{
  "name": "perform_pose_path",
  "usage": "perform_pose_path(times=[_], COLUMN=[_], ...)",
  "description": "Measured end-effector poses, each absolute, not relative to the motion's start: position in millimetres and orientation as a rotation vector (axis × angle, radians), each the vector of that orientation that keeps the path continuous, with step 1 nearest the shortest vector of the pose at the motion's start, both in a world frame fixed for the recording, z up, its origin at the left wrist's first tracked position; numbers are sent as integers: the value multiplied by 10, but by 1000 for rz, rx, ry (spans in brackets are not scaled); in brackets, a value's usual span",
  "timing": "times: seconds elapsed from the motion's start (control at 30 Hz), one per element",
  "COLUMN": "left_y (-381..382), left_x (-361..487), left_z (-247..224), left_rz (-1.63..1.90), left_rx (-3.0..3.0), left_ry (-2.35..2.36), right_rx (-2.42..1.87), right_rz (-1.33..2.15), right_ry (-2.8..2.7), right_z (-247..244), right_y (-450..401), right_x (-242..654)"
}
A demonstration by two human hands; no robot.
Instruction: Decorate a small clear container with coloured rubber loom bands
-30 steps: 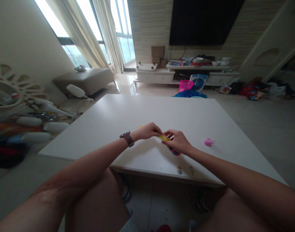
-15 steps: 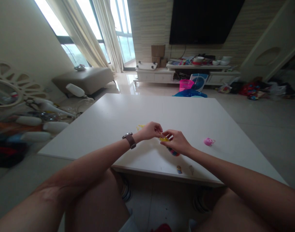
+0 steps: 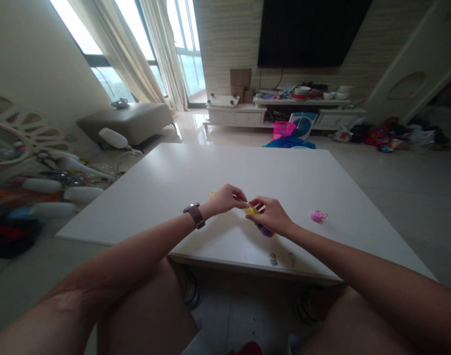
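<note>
Above the white table (image 3: 196, 167), my right hand (image 3: 272, 216) is closed on a small yellow object (image 3: 251, 211). My left hand (image 3: 229, 198) pinches at the left end of that object, its fingertips close to those of the right; what exactly they grip is too small to tell. A multicoloured item (image 3: 264, 230) shows below my right hand, partly hidden by it. Behind my left hand, a yellow piece (image 3: 212, 195) lies on the table. Off to the right sits a small pink pouch-like object (image 3: 317, 216).
Two small flat figures, one blue and yellow (image 3: 273, 259) and one pale (image 3: 292, 259), lie near the front table edge. Beyond the far edge are a pink basket (image 3: 283, 129) and a blue item (image 3: 292, 142). White-padded objects (image 3: 42, 185) stand at left.
My left hand's fingers have straightened and moved slightly at the yellow object's end. My right hand keeps nearly the same hold. The whole view has shifted a little.
</note>
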State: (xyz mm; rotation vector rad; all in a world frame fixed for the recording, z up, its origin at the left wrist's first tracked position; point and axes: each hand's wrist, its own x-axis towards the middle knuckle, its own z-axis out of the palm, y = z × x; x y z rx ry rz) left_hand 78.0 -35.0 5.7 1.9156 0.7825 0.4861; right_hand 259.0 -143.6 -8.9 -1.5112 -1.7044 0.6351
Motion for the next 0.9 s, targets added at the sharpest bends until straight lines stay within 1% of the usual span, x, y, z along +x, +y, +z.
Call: perform_pose_path(times=[0.3,0.5,0.67,0.9], left_y=[-334,-337,-332,-369], left_x=[773,763,751,775], left_z=[115,138,135,123], left_rz=[489,417,365,389], left_rx=[1955,1958,1822,1895], left_ry=[744,630,528,599], right_rx=[-1517,-1531,-1526,-1511], right_rz=[647,626,629,645], right_ry=[-1671,-1658,-1667,-1664], right_z=[-80,-92,-100,-72], right_y=[-1425,-1416,-1424,-1427], right_x=[2590,2614,2618,2595])
